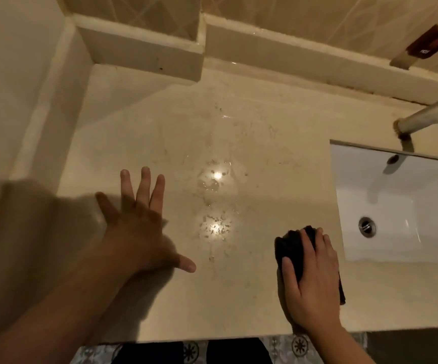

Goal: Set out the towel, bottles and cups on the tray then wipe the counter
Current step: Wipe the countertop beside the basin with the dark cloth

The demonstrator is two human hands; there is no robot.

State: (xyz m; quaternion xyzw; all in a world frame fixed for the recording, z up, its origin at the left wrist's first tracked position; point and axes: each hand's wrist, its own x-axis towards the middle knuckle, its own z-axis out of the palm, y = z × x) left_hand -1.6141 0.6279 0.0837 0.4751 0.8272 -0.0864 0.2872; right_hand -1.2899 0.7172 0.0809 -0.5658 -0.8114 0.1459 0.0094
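**Two hands down, one wiping**

Two hands on the bench (238, 143). Left hand (139, 227) flat, fingers spread apart, empty, bracing near the front edge. Right hand (309, 282) pressed palm-down, clamped on a dark cloth (295, 245) just left of the sink (401, 206). No tray, towel, bottles or cups in view (set out elsewhere, presumably), so likely the wiping stage.

Between the hands, wet smears and specks (215, 203) glinting under the lights. To do well: sweep in overlapping passes from the sink side toward the left wall, firm even pressure, cloth kept flat rather than bunched. Lift the left hand aside when reaching its patch. Work the back corner under the ledge (144, 53) too.
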